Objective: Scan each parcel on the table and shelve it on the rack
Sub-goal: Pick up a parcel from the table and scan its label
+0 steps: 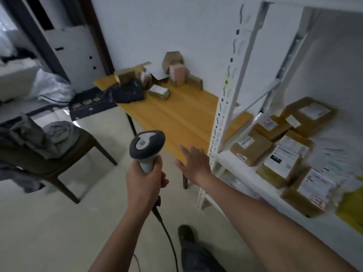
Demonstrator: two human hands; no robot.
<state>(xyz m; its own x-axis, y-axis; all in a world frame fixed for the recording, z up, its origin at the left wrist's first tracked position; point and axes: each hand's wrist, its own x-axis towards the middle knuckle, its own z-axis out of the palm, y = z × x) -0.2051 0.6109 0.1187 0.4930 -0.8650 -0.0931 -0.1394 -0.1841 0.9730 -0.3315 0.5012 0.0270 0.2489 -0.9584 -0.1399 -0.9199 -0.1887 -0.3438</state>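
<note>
Left hand (145,181) gripping scanner (146,147); empty right hand (193,160) well short of table parcels (159,92).

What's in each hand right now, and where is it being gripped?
The left hand grips the scanner by its handle, just below the head. The right hand is open and holds nothing.

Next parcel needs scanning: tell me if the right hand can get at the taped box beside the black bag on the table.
Probably yes. The right hand is open and empty over the table near edge, with bare tabletop between it and the taped box, though it sits toward the far end.
</note>
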